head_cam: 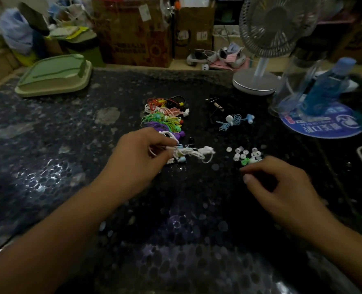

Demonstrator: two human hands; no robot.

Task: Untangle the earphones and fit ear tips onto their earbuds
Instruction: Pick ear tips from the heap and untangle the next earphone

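Between your left fingers you pinched a white earphone cord: your left hand (141,149) had thumb and fingertips closed on one end of the white earphones (193,153), which lay on the dark table (48,166) just right of that hand. Your right hand (281,187) sat at the near edge of the ear tips (244,155), fingers curled with thumb and forefinger drawn together; whether they held a tip I could not tell, as the light was too dim.

Judging by how things lay, you were early in the job. The white set was still a knotted bundle, and no tip could be seen on its buds. Beyond your left hand, the pile of coloured earphones (164,115) waited untouched, still coiled. Farther right, a blue earphone set (234,120) lay by itself, loosely bunched; whether it was finished I could not say. The loose tips, mostly white with a green one, were scattered and unfitted.

The white bundle's long axis ran left to right across the table, its free end trailing right toward the tips.
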